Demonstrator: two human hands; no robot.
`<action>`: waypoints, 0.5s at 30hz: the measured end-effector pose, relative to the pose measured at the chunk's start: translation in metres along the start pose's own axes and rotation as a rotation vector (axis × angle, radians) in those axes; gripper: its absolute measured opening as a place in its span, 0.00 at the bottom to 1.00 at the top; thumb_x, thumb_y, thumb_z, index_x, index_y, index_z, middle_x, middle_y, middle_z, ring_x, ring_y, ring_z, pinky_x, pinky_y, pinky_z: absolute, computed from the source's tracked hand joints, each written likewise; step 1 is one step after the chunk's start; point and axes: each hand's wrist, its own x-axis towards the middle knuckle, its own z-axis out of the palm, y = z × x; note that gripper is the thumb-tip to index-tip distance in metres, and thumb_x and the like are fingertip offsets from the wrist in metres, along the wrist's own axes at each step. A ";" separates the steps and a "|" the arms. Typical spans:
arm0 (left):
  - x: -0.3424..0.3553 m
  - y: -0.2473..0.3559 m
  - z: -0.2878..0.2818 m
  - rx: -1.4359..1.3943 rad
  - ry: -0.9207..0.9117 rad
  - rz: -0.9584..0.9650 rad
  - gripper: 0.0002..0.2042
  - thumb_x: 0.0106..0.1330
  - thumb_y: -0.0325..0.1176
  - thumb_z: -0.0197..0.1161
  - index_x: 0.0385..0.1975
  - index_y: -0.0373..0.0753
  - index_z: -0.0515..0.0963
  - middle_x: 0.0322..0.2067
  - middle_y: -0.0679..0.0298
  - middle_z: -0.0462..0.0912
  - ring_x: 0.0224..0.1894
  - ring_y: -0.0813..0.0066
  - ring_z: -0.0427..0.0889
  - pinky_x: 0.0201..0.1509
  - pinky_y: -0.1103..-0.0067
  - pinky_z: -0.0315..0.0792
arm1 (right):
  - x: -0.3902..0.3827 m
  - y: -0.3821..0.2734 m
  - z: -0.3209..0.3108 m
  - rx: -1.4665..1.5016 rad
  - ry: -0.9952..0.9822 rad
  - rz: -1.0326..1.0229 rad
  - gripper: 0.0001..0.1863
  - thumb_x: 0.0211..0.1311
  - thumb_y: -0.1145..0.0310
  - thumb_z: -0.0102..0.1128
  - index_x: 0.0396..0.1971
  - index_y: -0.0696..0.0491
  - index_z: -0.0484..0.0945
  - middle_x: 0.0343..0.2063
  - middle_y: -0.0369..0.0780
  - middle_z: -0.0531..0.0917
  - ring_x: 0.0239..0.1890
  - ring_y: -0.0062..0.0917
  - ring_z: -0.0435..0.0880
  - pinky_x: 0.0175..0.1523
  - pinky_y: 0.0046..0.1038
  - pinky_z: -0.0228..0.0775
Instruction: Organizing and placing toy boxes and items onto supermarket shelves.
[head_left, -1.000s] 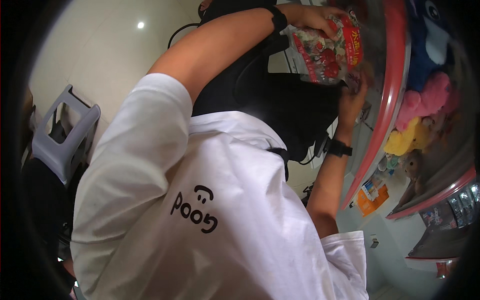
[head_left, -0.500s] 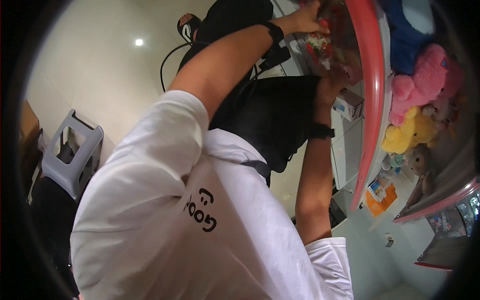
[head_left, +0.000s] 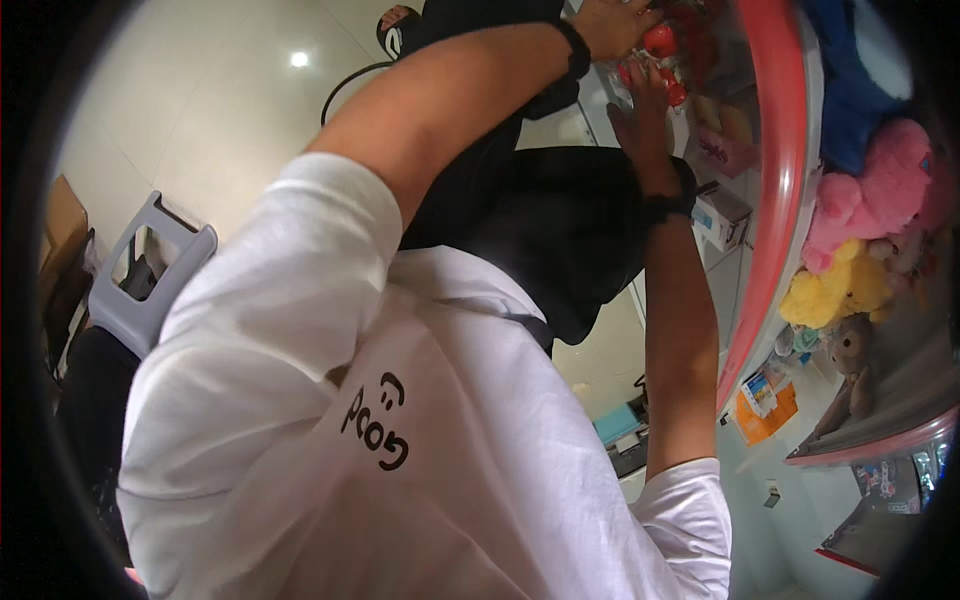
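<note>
Since half a second ago the right hand (head_left: 646, 112) has moved up beside the left hand (head_left: 608, 30). Upper right, inside the long red rim (head_left: 785, 170), sits the red-and-clear packet (head_left: 660, 42); right fingers spread wide over it, left grip I can't tell.
</note>
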 end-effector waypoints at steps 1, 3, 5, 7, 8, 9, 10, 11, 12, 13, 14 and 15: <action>0.004 0.000 0.007 -0.006 -0.006 0.002 0.39 0.56 0.45 0.62 0.66 0.44 0.52 0.69 0.58 0.43 0.69 0.47 0.40 0.66 0.45 0.37 | 0.001 0.002 0.005 -0.098 -0.021 0.022 0.40 0.46 0.73 0.64 0.63 0.48 0.58 0.63 0.52 0.54 0.65 0.49 0.52 0.65 0.44 0.51; 0.020 -0.013 0.028 -0.029 0.106 -0.007 0.35 0.60 0.45 0.55 0.67 0.44 0.52 0.69 0.59 0.46 0.70 0.48 0.40 0.65 0.44 0.37 | 0.013 0.003 0.018 -0.287 -0.054 0.057 0.44 0.42 0.68 0.69 0.62 0.50 0.58 0.63 0.54 0.56 0.65 0.50 0.54 0.64 0.45 0.51; 0.026 -0.024 0.044 0.040 0.134 0.015 0.32 0.62 0.45 0.51 0.66 0.44 0.53 0.68 0.61 0.48 0.70 0.50 0.40 0.64 0.43 0.38 | 0.025 0.013 0.029 -0.299 -0.066 0.066 0.44 0.44 0.64 0.67 0.64 0.47 0.56 0.64 0.53 0.52 0.65 0.50 0.52 0.65 0.48 0.50; 0.026 -0.026 0.043 0.131 0.049 -0.001 0.30 0.64 0.42 0.50 0.66 0.45 0.53 0.68 0.63 0.48 0.70 0.50 0.40 0.64 0.43 0.39 | 0.032 0.033 0.030 -0.324 -0.079 0.078 0.44 0.47 0.60 0.66 0.65 0.44 0.54 0.66 0.52 0.47 0.66 0.51 0.50 0.65 0.50 0.48; 0.025 -0.027 0.046 0.124 0.056 0.017 0.29 0.65 0.40 0.48 0.67 0.45 0.52 0.69 0.63 0.47 0.70 0.51 0.39 0.64 0.43 0.40 | 0.035 0.046 0.031 -0.260 -0.045 0.088 0.44 0.47 0.59 0.66 0.65 0.44 0.53 0.66 0.53 0.48 0.66 0.53 0.51 0.65 0.51 0.48; 0.024 -0.027 0.046 0.121 0.055 0.018 0.29 0.65 0.40 0.48 0.67 0.45 0.52 0.69 0.63 0.47 0.70 0.51 0.39 0.64 0.43 0.40 | 0.038 0.052 0.029 -0.198 -0.010 0.095 0.45 0.47 0.58 0.66 0.66 0.44 0.53 0.66 0.54 0.49 0.65 0.54 0.51 0.65 0.51 0.48; 0.023 -0.027 0.047 0.092 0.060 0.015 0.29 0.66 0.40 0.47 0.67 0.45 0.52 0.69 0.63 0.47 0.70 0.50 0.40 0.64 0.43 0.40 | 0.041 0.058 0.028 -0.229 -0.021 0.107 0.44 0.50 0.54 0.64 0.66 0.44 0.52 0.65 0.54 0.49 0.64 0.55 0.53 0.65 0.49 0.48; 0.023 -0.029 0.047 0.064 0.066 0.004 0.28 0.67 0.40 0.46 0.67 0.45 0.52 0.69 0.62 0.47 0.70 0.49 0.40 0.64 0.43 0.41 | 0.047 0.062 0.028 -0.229 -0.025 0.101 0.44 0.50 0.54 0.64 0.66 0.44 0.52 0.65 0.54 0.49 0.64 0.55 0.53 0.65 0.49 0.48; 0.023 -0.030 0.048 0.061 0.067 -0.002 0.28 0.67 0.40 0.46 0.67 0.45 0.52 0.69 0.62 0.47 0.70 0.49 0.40 0.64 0.43 0.41 | 0.053 0.067 0.027 -0.205 -0.024 0.120 0.43 0.52 0.50 0.61 0.66 0.44 0.52 0.65 0.54 0.50 0.63 0.55 0.54 0.64 0.49 0.49; 0.022 -0.030 0.049 0.049 0.081 0.002 0.28 0.67 0.40 0.46 0.67 0.44 0.53 0.69 0.62 0.47 0.70 0.48 0.40 0.64 0.44 0.41 | 0.057 0.072 0.027 -0.181 -0.023 0.139 0.42 0.54 0.46 0.58 0.66 0.44 0.52 0.64 0.55 0.51 0.63 0.55 0.55 0.64 0.49 0.51; 0.021 -0.031 0.052 0.037 0.089 0.003 0.27 0.67 0.40 0.45 0.67 0.44 0.53 0.68 0.61 0.47 0.69 0.47 0.40 0.64 0.44 0.42 | 0.062 0.069 0.026 -0.177 -0.031 0.136 0.42 0.54 0.46 0.58 0.66 0.44 0.52 0.64 0.55 0.51 0.63 0.55 0.55 0.64 0.49 0.51; 0.020 -0.032 0.054 0.033 0.084 -0.004 0.27 0.67 0.40 0.45 0.67 0.44 0.53 0.68 0.61 0.47 0.69 0.47 0.40 0.64 0.44 0.42 | 0.070 0.068 0.024 -0.140 -0.060 0.222 0.41 0.56 0.42 0.53 0.66 0.46 0.52 0.63 0.55 0.54 0.62 0.54 0.56 0.63 0.49 0.52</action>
